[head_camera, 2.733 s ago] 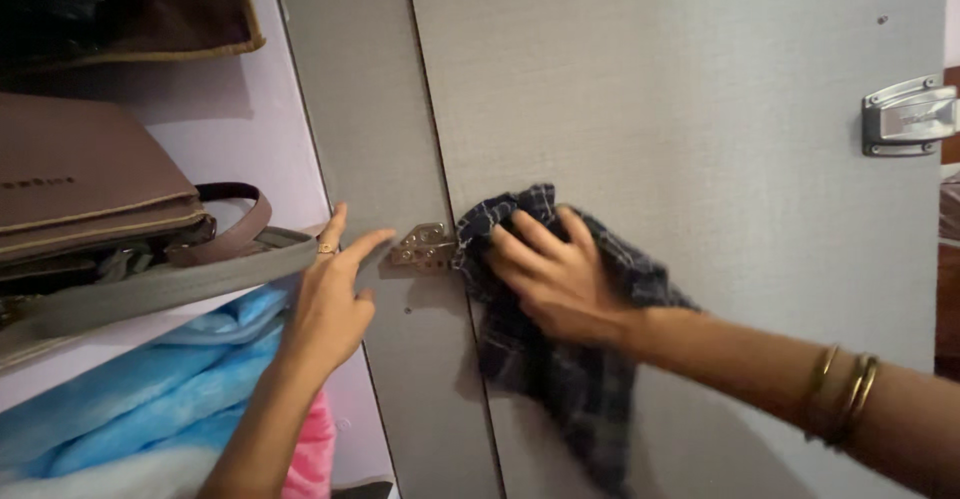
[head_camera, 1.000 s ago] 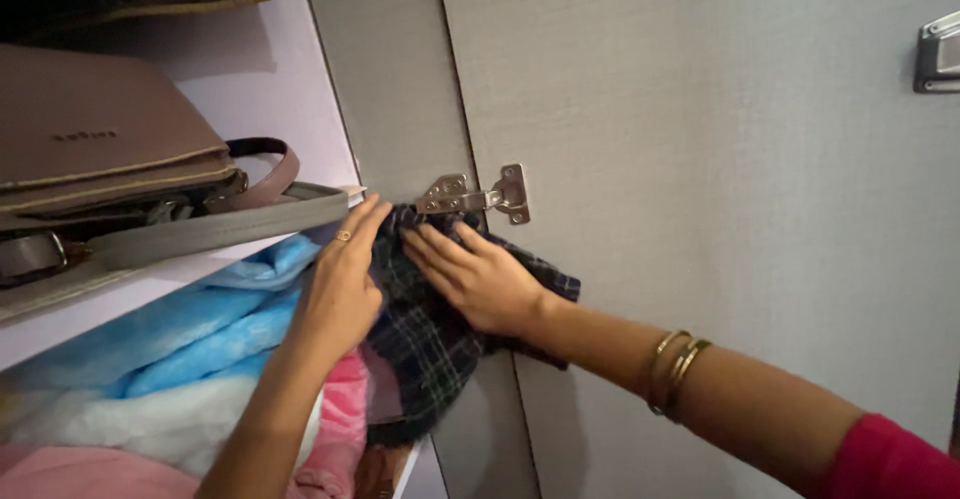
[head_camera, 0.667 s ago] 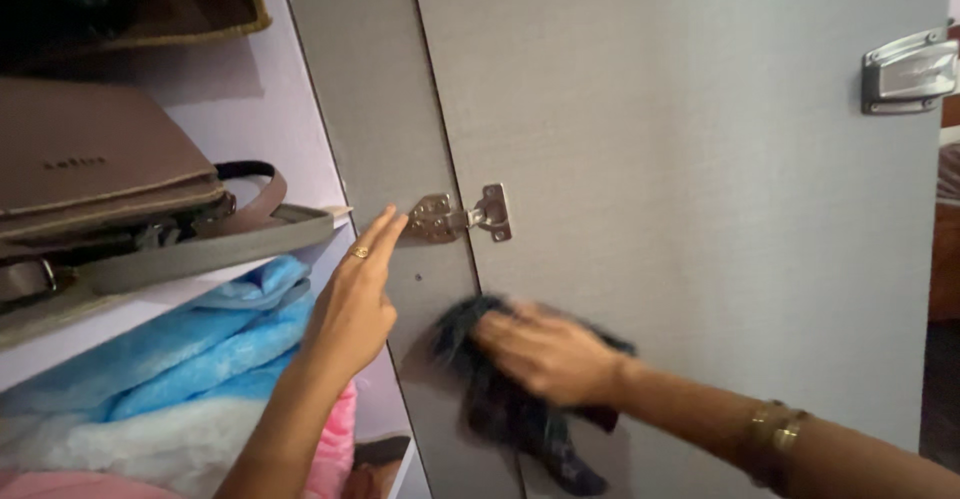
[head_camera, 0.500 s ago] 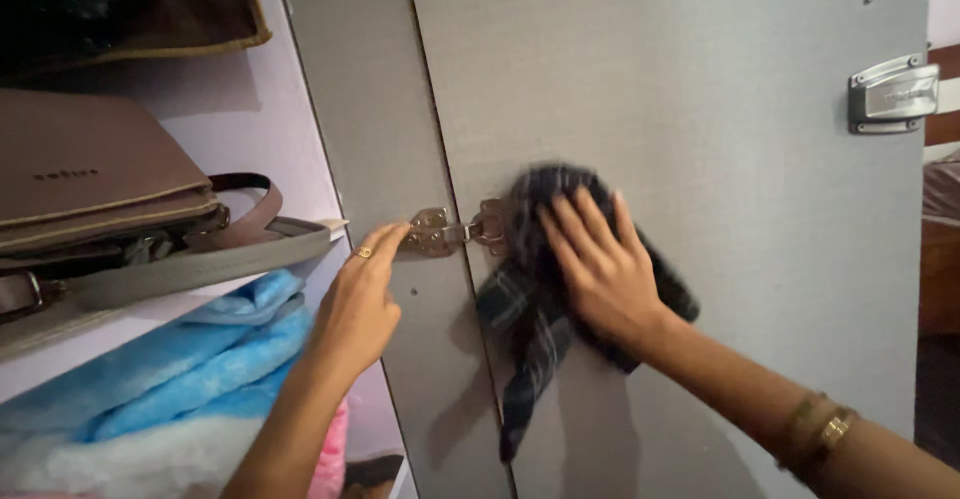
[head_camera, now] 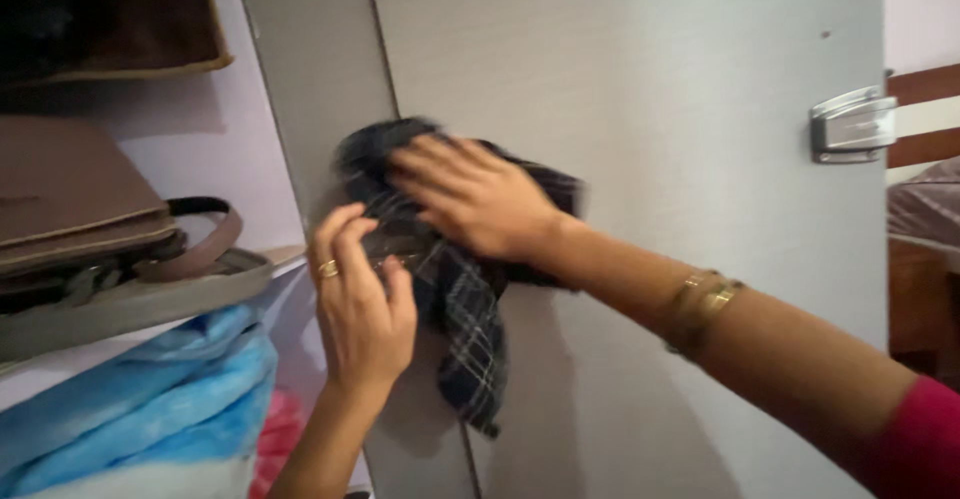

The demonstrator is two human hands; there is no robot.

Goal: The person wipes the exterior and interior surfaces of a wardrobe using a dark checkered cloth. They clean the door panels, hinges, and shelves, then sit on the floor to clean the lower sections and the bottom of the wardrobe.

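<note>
Right hand (head_camera: 480, 197) flat, fingers spread, pressing a dark checked cloth (head_camera: 455, 259) against the grey door (head_camera: 640, 109) near its hinge edge; loose end of cloth hangs below the hand. Gold bangles (head_camera: 703, 304) on that wrist, red sleeve at the elbow. Left hand (head_camera: 362, 304) just below-left of the right, fingers curled and touching the cloth's edge, ring on one finger; grasp unclear. Left of it, a shelf (head_camera: 150, 304) with a brown bag (head_camera: 80, 209); blue fabric (head_camera: 130, 399) beneath. Far right of the right hand, a metal latch (head_camera: 852, 125) on the door.
</note>
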